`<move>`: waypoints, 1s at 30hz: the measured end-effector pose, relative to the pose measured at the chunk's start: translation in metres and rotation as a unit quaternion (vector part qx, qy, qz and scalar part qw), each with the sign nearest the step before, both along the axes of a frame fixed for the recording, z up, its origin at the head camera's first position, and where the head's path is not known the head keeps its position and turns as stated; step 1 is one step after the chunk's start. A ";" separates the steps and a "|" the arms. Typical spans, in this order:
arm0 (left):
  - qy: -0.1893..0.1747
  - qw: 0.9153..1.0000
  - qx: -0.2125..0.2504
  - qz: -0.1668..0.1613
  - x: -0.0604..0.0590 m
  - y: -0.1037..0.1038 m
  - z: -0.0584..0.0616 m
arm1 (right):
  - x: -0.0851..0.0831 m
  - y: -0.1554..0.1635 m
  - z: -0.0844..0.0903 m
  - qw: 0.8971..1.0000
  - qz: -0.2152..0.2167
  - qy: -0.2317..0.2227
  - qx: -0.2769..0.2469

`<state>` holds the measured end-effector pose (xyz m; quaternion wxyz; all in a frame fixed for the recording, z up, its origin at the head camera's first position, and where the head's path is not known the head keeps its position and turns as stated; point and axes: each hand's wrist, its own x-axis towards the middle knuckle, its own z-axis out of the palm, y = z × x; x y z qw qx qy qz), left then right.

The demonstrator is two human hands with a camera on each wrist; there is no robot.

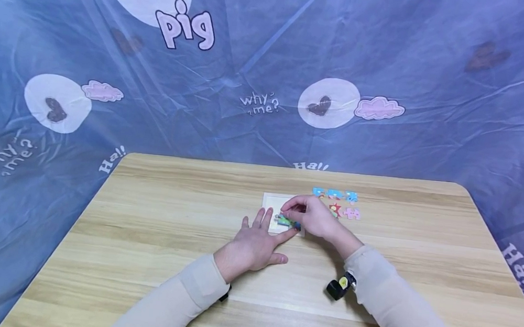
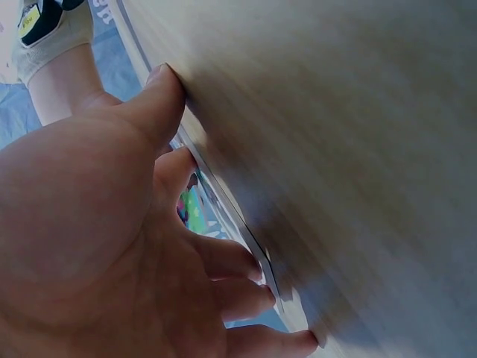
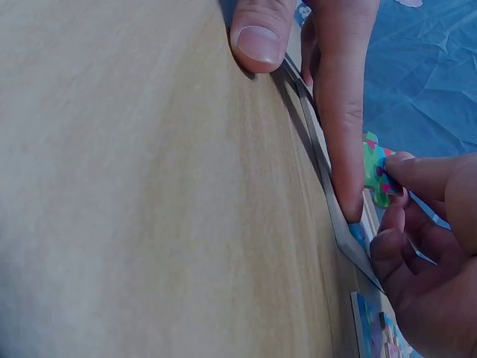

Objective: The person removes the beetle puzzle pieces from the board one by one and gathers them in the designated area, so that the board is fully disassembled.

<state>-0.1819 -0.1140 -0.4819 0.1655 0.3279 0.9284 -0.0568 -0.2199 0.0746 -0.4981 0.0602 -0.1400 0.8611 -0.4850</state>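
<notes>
A white puzzle tray point(image 1: 273, 202) lies flat on the wooden table point(image 1: 158, 211). My left hand point(image 1: 267, 232) rests flat beside it, straight fingers pressing on the tray's near edge point(image 3: 328, 194); the left wrist view shows the left hand point(image 2: 186, 246) pressed along that tray rim point(image 2: 246, 239). My right hand point(image 1: 291, 215) hovers over the tray and pinches a green and blue puzzle piece point(image 1: 287, 221) between thumb and fingertips. In the right wrist view the right hand point(image 3: 402, 194) holds the piece point(image 3: 375, 179) upright, just above the tray, next to the left index finger point(image 3: 339, 112).
Loose puzzle pieces lie right of the tray: a blue row point(image 1: 335, 194) and pink and red ones point(image 1: 346, 212). Another coloured piece point(image 3: 373, 332) shows near the tray. A blue printed sheet point(image 1: 270, 80) hangs behind the table. Bare wood point(image 1: 148, 258) spreads left and front.
</notes>
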 end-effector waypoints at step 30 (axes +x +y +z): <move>0.000 1.000 0.017 -0.002 -0.002 -0.003 -0.001 | 0.028 0.047 0.012 0.997 -0.077 0.008 -0.003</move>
